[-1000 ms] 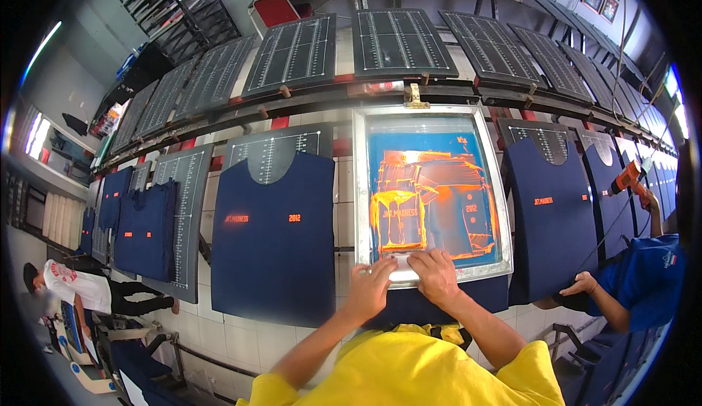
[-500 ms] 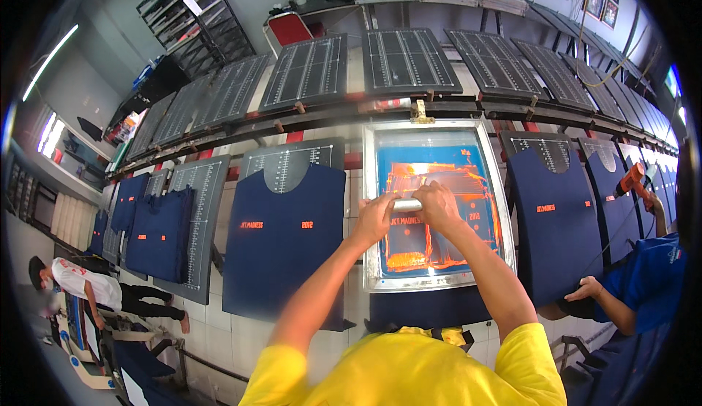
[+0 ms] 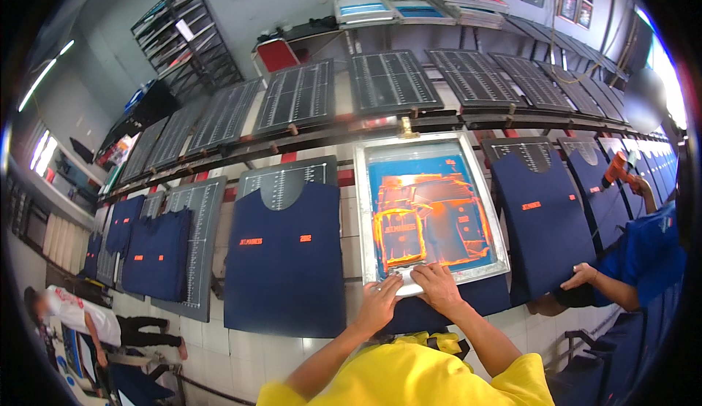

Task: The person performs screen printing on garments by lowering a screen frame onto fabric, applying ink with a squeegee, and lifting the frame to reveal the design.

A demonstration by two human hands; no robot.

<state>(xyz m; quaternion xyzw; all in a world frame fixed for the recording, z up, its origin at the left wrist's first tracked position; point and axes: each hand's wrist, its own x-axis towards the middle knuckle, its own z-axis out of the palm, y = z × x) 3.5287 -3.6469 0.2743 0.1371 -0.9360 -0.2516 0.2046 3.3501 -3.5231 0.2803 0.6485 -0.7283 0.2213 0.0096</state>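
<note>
A metal-framed printing screen (image 3: 363, 209) lies before me, its blue mesh smeared with orange ink. Both hands are closed on a squeegee (image 3: 409, 282) with a pale handle, at the screen's near edge. My left hand (image 3: 380, 298) grips the handle's left part and my right hand (image 3: 438, 289) its right part. Ink streaks run up the mesh from there. Beneath the screen, navy fabric (image 3: 472, 300) shows along the near side. A navy shirt piece (image 3: 285, 282) with orange print lies on a board to the left, and another navy shirt piece (image 3: 537, 241) to the right.
A co-worker's hand at the right holds an orange heat gun (image 3: 616, 168) over a shirt piece. Behind a dark rail stands a row of marked boards (image 3: 395, 81). A brass clamp (image 3: 407, 127) sits at the screen's far edge. Another person (image 3: 73, 315) stands far left.
My two hands have drawn the squeegee from the middle of the screen toward me, to its near edge. The ink on the mesh is spread differently. The whole view has shifted slightly.
</note>
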